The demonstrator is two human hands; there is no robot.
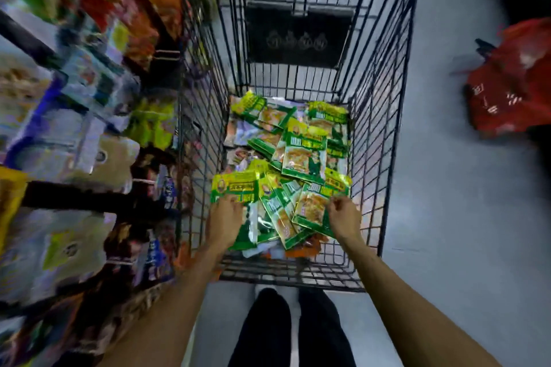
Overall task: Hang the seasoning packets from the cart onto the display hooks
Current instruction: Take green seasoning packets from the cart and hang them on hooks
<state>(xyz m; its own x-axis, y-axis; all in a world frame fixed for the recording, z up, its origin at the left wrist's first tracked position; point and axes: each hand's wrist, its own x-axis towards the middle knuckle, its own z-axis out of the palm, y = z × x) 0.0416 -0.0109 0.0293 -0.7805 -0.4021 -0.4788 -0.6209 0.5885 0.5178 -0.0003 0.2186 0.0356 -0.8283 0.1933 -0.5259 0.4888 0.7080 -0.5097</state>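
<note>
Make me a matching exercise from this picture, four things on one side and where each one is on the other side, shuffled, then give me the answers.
Things:
1. green seasoning packets
2. red bag
3. display rack
4. black panel

Places:
A. on the floor, right of the cart
B. to the left of the cart
C. piled in the cart's basket
D. on the cart's far end

Pairs: 1-C, 2-A, 3-B, 4-D

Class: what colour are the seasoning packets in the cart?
Seasoning packets: green and yellow; head view.
</note>
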